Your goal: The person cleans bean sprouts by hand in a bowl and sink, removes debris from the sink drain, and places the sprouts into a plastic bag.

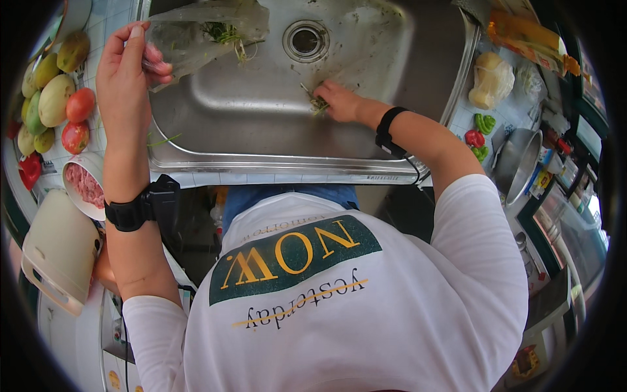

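Note:
My left hand [131, 61] grips the edge of a clear plastic bag [183, 51] at the upper left of a stainless steel sink [294, 130]. A clump of green stalks with pale roots [225, 36] shows at the bag, partly spilling past its film. Low over the basin floor, my right hand [340, 101] pinches a small bunch of green scraps [318, 104]. The drain [306, 41] lies just beyond that hand, with dark bits of plant and dirt around it. A few green blades [164, 140] rest on the sink's left rim.
On the left counter are tomatoes [80, 105], pale melon-like produce [56, 100], a bowl of minced meat [84, 183] and a cream cutting board [61, 245]. To the right lie green peppers [485, 123], a plastic-wrapped pale vegetable [491, 81] and a metal basin [518, 165].

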Action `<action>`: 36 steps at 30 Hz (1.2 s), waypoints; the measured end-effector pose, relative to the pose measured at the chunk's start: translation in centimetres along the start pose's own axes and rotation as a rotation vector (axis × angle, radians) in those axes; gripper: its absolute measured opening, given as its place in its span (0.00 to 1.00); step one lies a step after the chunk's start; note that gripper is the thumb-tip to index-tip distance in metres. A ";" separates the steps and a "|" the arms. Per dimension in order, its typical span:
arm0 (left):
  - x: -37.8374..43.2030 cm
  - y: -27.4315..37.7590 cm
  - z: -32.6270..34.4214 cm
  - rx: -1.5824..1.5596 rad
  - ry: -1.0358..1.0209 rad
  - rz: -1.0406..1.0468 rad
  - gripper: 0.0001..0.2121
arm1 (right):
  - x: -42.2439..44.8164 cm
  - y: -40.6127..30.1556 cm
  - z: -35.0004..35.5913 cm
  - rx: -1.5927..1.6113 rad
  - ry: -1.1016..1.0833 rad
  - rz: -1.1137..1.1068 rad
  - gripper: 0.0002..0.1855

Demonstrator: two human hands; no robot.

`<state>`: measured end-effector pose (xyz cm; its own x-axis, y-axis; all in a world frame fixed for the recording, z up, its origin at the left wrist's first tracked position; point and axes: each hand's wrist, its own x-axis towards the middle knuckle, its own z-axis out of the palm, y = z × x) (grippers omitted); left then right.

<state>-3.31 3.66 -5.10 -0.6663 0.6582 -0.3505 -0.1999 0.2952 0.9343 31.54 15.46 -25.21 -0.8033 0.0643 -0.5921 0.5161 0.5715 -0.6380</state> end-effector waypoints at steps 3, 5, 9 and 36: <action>-0.3 0.4 0.3 0.001 0.012 -0.033 0.11 | 0.5 -0.7 0.3 -0.076 -0.145 -0.127 0.27; -0.2 0.3 0.1 -0.001 0.004 -0.022 0.11 | 0.4 -1.4 -0.7 -0.172 -0.223 -0.163 0.29; 0.0 -0.1 -0.4 0.011 0.004 -0.012 0.11 | -0.4 -1.8 -2.6 -0.380 -0.297 -0.203 0.31; -0.8 -0.1 0.8 0.003 -0.047 -0.101 0.11 | 2.7 -12.1 -5.7 1.060 -0.612 0.017 0.08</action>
<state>-2.23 3.69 -4.96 -0.6086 0.6568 -0.4452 -0.2620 0.3633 0.8941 21.46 13.33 -16.26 -0.6694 -0.4932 -0.5555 0.7412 -0.3932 -0.5441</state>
